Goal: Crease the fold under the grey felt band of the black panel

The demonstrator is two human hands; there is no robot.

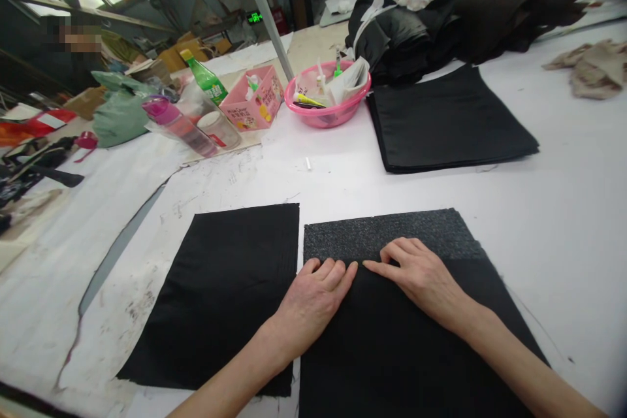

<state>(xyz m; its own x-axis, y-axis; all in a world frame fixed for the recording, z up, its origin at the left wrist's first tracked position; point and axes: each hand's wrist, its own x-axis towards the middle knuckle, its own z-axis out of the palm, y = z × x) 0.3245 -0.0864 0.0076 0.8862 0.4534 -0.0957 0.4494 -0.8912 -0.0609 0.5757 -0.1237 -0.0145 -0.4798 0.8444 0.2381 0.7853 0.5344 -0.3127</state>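
In front of me lies a black cloth panel (392, 346) with a speckled dark grey strip (372, 232) along its far end. My left hand (318, 290) is closed at the line where the strip meets the plain black cloth, near the left side. To its right, my right hand (416, 271) is closed on the same line, its fingers curled over the grey strip. Both thumbs point towards each other with a small gap between them. What lies under the fingertips is hidden. Left of this panel rests another flat black cloth stack (220, 294).
A larger black cloth stack (445, 117) lies at the back right, before tied dark fabric rolls (406, 32). A pink basket (328, 119), pink box (252, 101), green bottle (208, 78) and jar (218, 129) stand farther back. White paper (563, 228) covers the table.
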